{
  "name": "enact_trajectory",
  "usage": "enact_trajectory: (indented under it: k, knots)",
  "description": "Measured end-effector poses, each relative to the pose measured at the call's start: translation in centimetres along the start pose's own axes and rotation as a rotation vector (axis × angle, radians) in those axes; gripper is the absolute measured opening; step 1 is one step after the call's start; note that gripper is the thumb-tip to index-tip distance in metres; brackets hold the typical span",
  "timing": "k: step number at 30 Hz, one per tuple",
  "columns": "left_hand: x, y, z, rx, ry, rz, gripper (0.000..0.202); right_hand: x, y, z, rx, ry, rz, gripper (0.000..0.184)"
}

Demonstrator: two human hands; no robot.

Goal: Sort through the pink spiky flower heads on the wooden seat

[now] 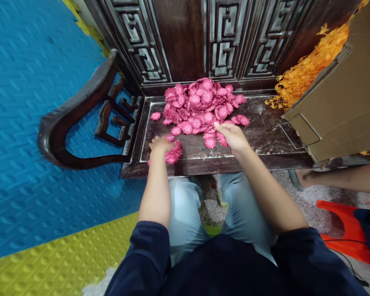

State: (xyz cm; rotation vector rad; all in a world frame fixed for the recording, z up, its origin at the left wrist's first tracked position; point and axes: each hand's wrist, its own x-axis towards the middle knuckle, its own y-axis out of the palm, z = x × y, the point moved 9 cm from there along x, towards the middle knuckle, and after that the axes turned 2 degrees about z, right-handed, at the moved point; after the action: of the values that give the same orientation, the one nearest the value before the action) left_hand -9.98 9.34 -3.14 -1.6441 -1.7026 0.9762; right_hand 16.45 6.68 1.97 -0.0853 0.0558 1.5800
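Note:
A large heap of pink artificial flower heads (207, 98) lies at the back of the dark wooden bench seat (259, 135). My right hand (233, 137) is at the front of this heap, thumb and fingers closed together. A pink flower head (222, 140) shows under its fingers, partly covered by them. To the left, my left hand (160, 144) rests over a smaller pile of pink flower heads (174, 153) near the front edge of the seat. Its fingers are apart and partly bent, and the palm hides some of that pile.
A curved wooden armrest (61, 123) bounds the seat on the left; a carved backrest (185, 41) rises behind. On the right stand a cardboard box (339, 102) and orange dried-looking flowers (311, 61). Another person's leg (342, 179) and a red stool (348, 230) are at lower right.

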Motion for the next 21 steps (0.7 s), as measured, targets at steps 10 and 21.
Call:
enact_trajectory:
  k: [10, 21]
  knots:
    - [-6.3, 3.2, -17.4, -0.569, 0.405, 0.318, 0.037, 0.0, 0.5, -0.6, 0.123, 0.039, -0.016, 0.049]
    - [-3.8, 1.3, -13.9, -0.740, 0.296, 0.103, 0.016, 0.2, 0.6, -1.0, 0.354, 0.196, 0.065, 0.027]
